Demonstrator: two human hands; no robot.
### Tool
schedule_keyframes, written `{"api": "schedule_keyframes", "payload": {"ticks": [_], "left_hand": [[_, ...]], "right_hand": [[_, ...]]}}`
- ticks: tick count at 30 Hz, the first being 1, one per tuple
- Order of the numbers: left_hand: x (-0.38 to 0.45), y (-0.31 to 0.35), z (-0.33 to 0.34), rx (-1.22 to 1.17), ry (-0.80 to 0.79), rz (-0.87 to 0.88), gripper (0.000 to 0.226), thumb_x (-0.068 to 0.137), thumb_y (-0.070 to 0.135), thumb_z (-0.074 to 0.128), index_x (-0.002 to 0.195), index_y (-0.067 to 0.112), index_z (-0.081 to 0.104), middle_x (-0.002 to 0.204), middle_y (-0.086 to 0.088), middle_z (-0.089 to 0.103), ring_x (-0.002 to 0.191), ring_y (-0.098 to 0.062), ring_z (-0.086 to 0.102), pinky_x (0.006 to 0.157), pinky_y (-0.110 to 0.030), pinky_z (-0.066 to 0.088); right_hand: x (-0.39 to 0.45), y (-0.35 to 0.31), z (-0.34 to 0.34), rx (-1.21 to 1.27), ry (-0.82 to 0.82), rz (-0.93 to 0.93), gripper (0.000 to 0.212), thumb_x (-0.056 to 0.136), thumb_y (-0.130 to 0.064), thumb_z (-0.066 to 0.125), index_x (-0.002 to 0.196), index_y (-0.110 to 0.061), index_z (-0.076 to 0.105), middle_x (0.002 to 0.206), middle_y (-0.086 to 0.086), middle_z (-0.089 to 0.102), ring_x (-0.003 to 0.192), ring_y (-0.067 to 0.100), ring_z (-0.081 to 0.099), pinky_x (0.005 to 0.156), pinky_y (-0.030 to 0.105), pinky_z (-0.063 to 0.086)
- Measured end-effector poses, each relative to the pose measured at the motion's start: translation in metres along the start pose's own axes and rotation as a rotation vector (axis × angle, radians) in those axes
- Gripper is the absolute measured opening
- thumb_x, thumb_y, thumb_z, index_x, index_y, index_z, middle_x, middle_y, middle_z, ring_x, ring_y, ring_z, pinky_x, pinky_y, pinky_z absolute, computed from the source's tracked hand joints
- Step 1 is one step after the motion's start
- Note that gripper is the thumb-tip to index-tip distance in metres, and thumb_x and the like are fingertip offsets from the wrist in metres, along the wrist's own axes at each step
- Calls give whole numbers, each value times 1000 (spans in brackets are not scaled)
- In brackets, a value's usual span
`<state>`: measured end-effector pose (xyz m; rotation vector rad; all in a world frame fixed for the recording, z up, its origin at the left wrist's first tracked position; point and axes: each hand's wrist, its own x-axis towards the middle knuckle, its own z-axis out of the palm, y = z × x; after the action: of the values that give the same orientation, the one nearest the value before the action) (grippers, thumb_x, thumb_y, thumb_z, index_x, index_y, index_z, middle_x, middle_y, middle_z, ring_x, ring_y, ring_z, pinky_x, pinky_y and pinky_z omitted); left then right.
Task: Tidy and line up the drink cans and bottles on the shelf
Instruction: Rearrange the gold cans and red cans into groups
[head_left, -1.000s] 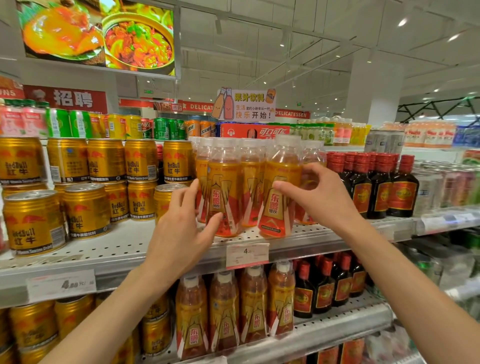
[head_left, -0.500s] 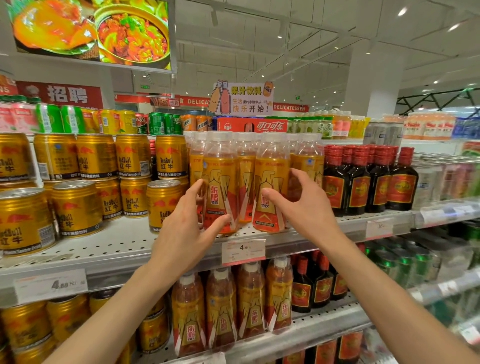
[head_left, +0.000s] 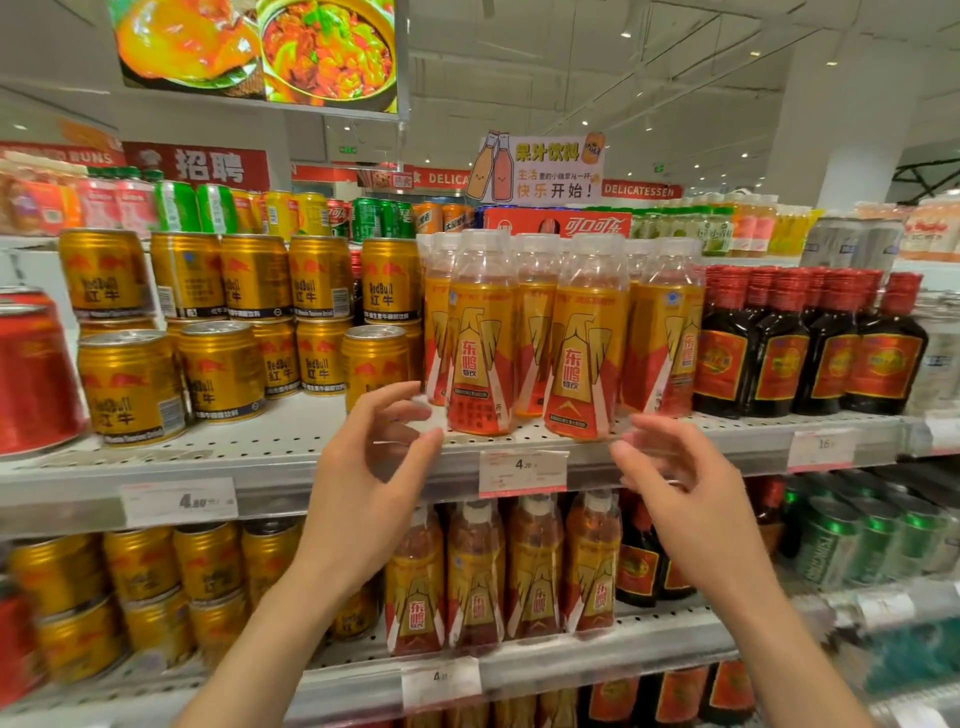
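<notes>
Both hands hover open and empty below the shelf edge (head_left: 311, 457), the left hand (head_left: 371, 467) just beside the upright left front bottle (head_left: 480, 353), the right hand (head_left: 675, 483) just under the right front bottle (head_left: 584, 358).

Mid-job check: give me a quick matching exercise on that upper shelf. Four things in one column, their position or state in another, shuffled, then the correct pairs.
Things:
1. gold cans
2. orange bottles
3. dark red-capped bottles
4. left hand

Places or states:
A. right end of the shelf, beside the orange bottles
B. open, holding nothing, just in front of the shelf edge
C. left part of the shelf, stacked in two layers
D. middle of the shelf, above the 4.20 price tag

Pairs: 1-C, 2-D, 3-A, 4-B
</notes>
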<state>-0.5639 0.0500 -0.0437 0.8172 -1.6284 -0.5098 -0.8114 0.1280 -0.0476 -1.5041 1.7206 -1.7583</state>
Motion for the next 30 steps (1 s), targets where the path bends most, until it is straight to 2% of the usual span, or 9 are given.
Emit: {"api": "schedule_keyframes", "payload": {"ticks": [3, 6, 12, 17, 21, 27, 30], "left_hand": [[-30, -5, -3, -71, 12, -109, 32, 92, 25, 68, 121, 36, 59, 101, 14, 71, 94, -7, 68, 81, -25, 57], [-57, -17, -1, -91, 4, -234, 31, 92, 21, 68, 120, 33, 61, 95, 5, 72, 88, -15, 69, 85, -39, 58], [-97, -38, -5, -93, 23, -398, 27, 93, 23, 68, 117, 32, 62, 91, 6, 71, 88, -20, 69, 85, -42, 58], [-98, -53, -27, -106, 12, -390, 26, 93, 21, 67, 116, 32, 63, 92, 6, 71, 86, -16, 69, 87, -39, 57], [-90, -70, -60, -145, -38, -371, 27, 93, 25, 68, 117, 34, 63, 94, 6, 72, 90, -18, 69, 88, -43, 56], [-77, -100, -148, -182, -80, -344, 25, 92, 25, 68, 113, 38, 65, 95, 8, 72, 91, -19, 69, 88, -45, 56], [-70, -112, -195, -192, -70, -340, 26, 91, 24, 69, 112, 37, 66, 96, 8, 73, 92, -17, 69, 90, -43, 56]], "right_hand": [[-21, 21, 8, 121, -87, 116, 26, 91, -26, 71, 116, -27, 65, 95, -1, 76, 85, 9, 74, 78, 29, 61], [-35, 40, 23, 174, -200, 221, 23, 92, -20, 72, 113, -23, 66, 88, 2, 77, 79, 16, 75, 72, 28, 61], [-53, 54, 50, 186, -291, 290, 19, 94, -20, 67, 113, -22, 65, 87, 3, 77, 77, 18, 74, 68, 27, 59], [-67, 45, 72, 139, -292, 303, 15, 95, -19, 67, 110, -21, 68, 86, 1, 77, 78, 18, 73, 73, 31, 62], [-81, 24, 101, 109, -250, 302, 15, 95, -19, 67, 110, -22, 68, 86, -1, 77, 78, 14, 74, 72, 27, 60], [-110, -23, 166, 104, -143, 295, 14, 95, -18, 66, 109, -19, 69, 84, 7, 77, 77, 15, 73, 73, 31, 62], [-121, -49, 199, 93, -124, 294, 12, 95, -18, 67, 106, -19, 70, 83, 3, 78, 76, 15, 74, 74, 30, 60]]}}
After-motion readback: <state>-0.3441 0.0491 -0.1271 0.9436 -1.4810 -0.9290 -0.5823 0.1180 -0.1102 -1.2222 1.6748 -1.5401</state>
